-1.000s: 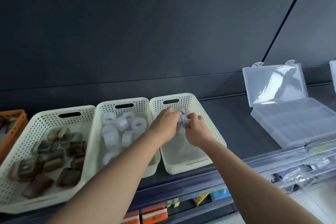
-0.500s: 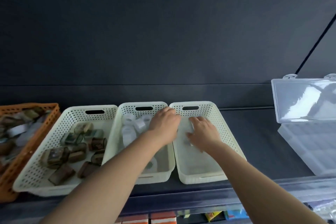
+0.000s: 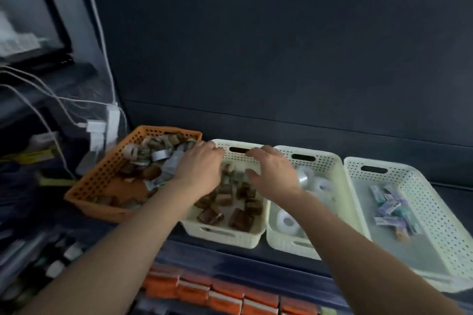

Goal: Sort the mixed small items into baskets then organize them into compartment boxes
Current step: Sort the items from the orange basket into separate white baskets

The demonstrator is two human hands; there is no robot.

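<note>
Orange boxes [image 3: 222,294] sit below the white basket [image 3: 225,234] of brown pieces [image 3: 240,218], over it the right hand [image 3: 273,174] hovers spread wide and empty, the left hand [image 3: 199,171] lies palm-down at its left rim, grip hidden so I can't tell, with the orange basket [image 3: 102,176] of mixed items [image 3: 158,153] left and the tape basket [image 3: 289,245] right.

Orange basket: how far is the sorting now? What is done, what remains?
Done: three white baskets hold brown pieces, tape rolls, purple packs. In hand: left hand and right hand hover by the brown pieces. Left: the orange basket holds many mixed items; no compartment box shows.
</note>
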